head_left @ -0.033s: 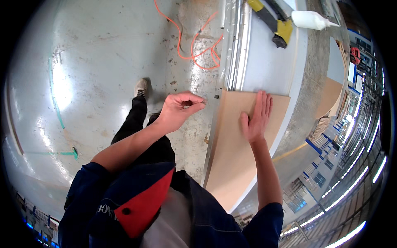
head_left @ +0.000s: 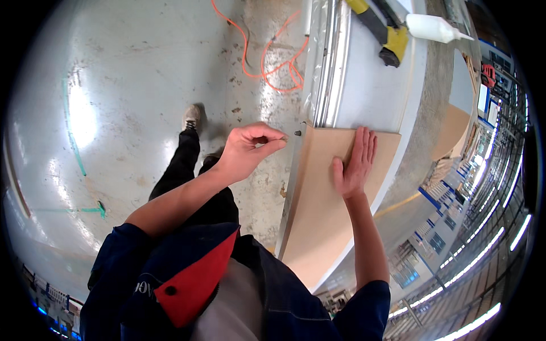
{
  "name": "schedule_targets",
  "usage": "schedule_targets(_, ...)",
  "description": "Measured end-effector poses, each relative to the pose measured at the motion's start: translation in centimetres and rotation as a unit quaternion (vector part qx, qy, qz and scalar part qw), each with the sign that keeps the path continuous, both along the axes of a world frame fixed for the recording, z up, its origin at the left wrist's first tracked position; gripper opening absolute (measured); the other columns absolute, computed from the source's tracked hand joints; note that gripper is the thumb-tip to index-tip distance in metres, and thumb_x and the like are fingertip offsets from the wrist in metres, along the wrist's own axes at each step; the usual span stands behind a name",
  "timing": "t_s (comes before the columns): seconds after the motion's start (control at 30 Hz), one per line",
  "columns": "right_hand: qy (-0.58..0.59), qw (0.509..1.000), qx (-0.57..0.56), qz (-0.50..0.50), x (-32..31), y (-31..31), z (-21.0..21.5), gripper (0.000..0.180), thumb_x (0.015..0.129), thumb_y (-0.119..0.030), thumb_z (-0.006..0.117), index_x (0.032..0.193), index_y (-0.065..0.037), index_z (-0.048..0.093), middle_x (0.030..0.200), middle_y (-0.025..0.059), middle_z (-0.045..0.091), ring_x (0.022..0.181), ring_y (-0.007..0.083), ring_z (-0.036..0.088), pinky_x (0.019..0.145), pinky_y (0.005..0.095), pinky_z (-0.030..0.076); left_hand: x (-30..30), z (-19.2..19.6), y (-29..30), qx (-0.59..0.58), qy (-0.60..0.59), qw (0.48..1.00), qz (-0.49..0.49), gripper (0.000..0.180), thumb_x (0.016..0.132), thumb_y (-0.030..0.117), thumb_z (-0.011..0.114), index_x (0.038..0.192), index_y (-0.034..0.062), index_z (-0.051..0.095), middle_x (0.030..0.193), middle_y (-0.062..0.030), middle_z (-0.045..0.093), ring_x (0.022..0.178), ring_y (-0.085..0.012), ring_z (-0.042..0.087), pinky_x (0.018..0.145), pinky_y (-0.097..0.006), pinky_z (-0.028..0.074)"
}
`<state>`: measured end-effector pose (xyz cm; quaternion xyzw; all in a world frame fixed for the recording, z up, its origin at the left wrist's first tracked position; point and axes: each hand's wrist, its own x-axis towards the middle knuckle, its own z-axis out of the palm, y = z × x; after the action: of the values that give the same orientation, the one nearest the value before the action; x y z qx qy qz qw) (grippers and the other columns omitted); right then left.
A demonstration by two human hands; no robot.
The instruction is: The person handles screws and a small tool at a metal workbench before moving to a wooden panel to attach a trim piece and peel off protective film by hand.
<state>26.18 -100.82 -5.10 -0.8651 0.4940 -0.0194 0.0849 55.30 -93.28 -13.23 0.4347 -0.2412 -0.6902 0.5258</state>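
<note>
My left hand [head_left: 245, 152] is raised beside the work table's left edge, thumb and forefinger pressed together in a pinch. Whatever sits between those fingertips is too small to make out. Just to the right of them, a small dark peg [head_left: 297, 133] sticks out from the table's side. Flat on a tan board [head_left: 321, 193] rests my right hand [head_left: 355, 165], its fingers stretched toward the board's far edge and its thumb apart. Beyond that edge lie a pale grey panel [head_left: 364, 91] and shiny metal rails [head_left: 335, 74].
A yellow-and-black tool [head_left: 392, 48] and a white squeeze bottle [head_left: 433, 28] lie at the far end. An orange cord [head_left: 264, 75] loops over the floor left of the table. More boards [head_left: 452, 133] stand off to the right.
My left hand's pinched fingertips are slightly closer to the dark peg. The view has shifted a little; my right hand stays flat on the board.
</note>
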Motion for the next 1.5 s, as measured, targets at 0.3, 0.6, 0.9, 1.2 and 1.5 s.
schedule_targets(0.3, 0.003, 1.0, -0.013, -0.012, -0.7, 0.3, 0.3, 0.092, 0.102, -0.062, 0.045, 0.158, 0.011, 0.041, 0.162, 0.0321, 0.043, 0.154, 0.0542, 0.033, 0.127, 0.0653, 0.023, -3.0, 1.8, -3.6, -0.016, 0.023, 0.999, 0.025, 0.02, 0.094, -0.012, 0.073, 0.111, -0.0018, 0.077, 0.111, -0.0099, 0.071, 0.099, -0.017, 0.072, 0.09, -0.028, 0.061)
schedule_targets(0.6, -0.014, 1.0, -0.011, -0.004, -1.2, 0.1, -0.1, 0.089, 0.103, -0.058, 0.045, 0.159, 0.011, 0.039, 0.165, 0.0303, 0.041, 0.157, 0.0525, 0.031, 0.128, 0.0646, 0.021, -3.5, 2.5, -3.6, -0.006, -0.036, 0.998, 0.056, 0.019, 0.091, -0.014, 0.075, 0.107, -0.0032, 0.075, 0.103, -0.0115, 0.073, 0.093, -0.0172, 0.073, 0.084, -0.028, 0.06)
schedule_targets(0.9, -0.017, 1.0, -0.018, 0.01, -1.1, 0.0, -0.1, 0.087, 0.103, -0.053, 0.045, 0.158, 0.013, 0.039, 0.164, 0.0317, 0.041, 0.156, 0.0524, 0.032, 0.128, 0.0637, 0.021, -4.1, 2.7, -3.7, -0.063, -0.111, 0.985, 0.113, 0.015, 0.086, -0.009, 0.079, 0.097, -0.0009, 0.075, 0.092, -0.0121, 0.075, 0.084, -0.0218, 0.074, 0.075, -0.03, 0.057)
schedule_targets(1.2, -0.018, 0.999, -0.028, 0.032, -0.1, -0.3, -0.1, 0.084, 0.104, -0.048, 0.044, 0.157, 0.016, 0.038, 0.162, 0.0343, 0.042, 0.154, 0.0544, 0.034, 0.128, 0.0625, 0.022, -3.6, 2.3, -2.8, -0.115, -0.141, 0.978, 0.103, 0.01, 0.091, -0.007, 0.077, 0.099, -0.0012, 0.074, 0.095, -0.0098, 0.074, 0.086, -0.019, 0.073, 0.078, -0.031, 0.059)
schedule_targets(1.5, -0.031, 0.999, -0.026, 0.027, -0.4, -0.1, -0.1, 0.086, 0.106, -0.053, 0.044, 0.158, 0.015, 0.038, 0.162, 0.0338, 0.042, 0.153, 0.0546, 0.034, 0.128, 0.0619, 0.023, -4.8, 2.8, -3.6, -0.069, -0.125, 0.981, 0.133, 0.006, 0.095, -0.005, 0.074, 0.1, -0.0018, 0.073, 0.097, -0.0078, 0.074, 0.088, -0.0142, 0.072, 0.081, -0.03, 0.061)
